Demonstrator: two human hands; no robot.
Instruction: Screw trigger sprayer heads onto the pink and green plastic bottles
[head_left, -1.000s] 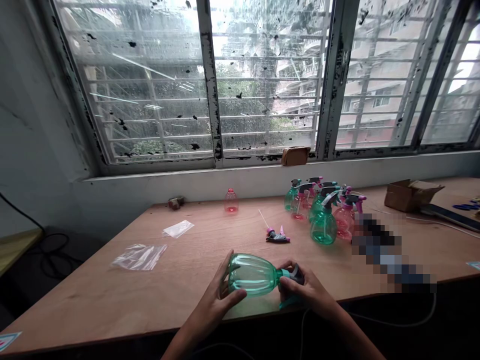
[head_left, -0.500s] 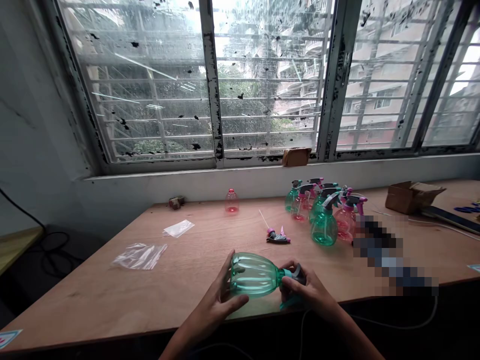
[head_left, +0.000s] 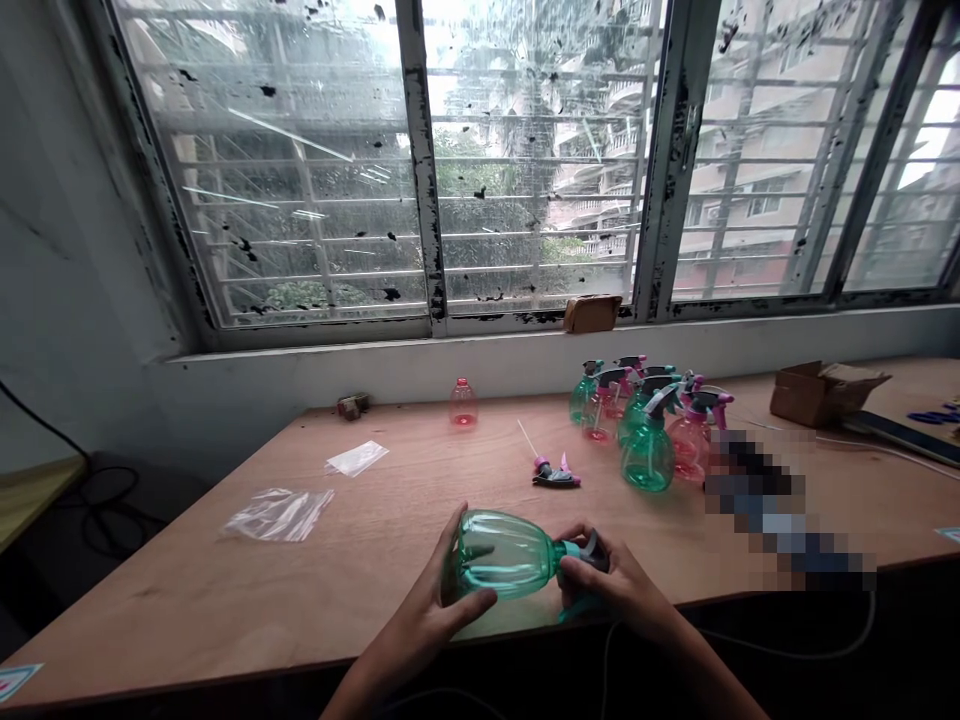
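Observation:
A clear green spray bottle [head_left: 506, 553] lies sideways in the air above the table's front edge, its base to the left. My left hand [head_left: 442, 590] wraps round the base end, thumb along the near side. At the neck, my right hand [head_left: 604, 575] grips the black and teal spray head [head_left: 592, 552]; part of the trigger shows below the fingers. Beyond the bottle, a loose pink and black spray head [head_left: 555, 472] with a thin tube rests on the table. Further back stands a pink bottle [head_left: 463, 405] without a spray head.
Several green and pink spray bottles [head_left: 648, 455] stand together at the right. Two plastic bags [head_left: 279, 515] lie on the left of the wooden table [head_left: 225, 600]. A cardboard box [head_left: 821, 392] sits at the far right. A pixelated dark object [head_left: 787, 515] lies near the front edge.
The bottle has turned slightly about its length, and its base end has shifted a little left and down. Both hands keep their hold.

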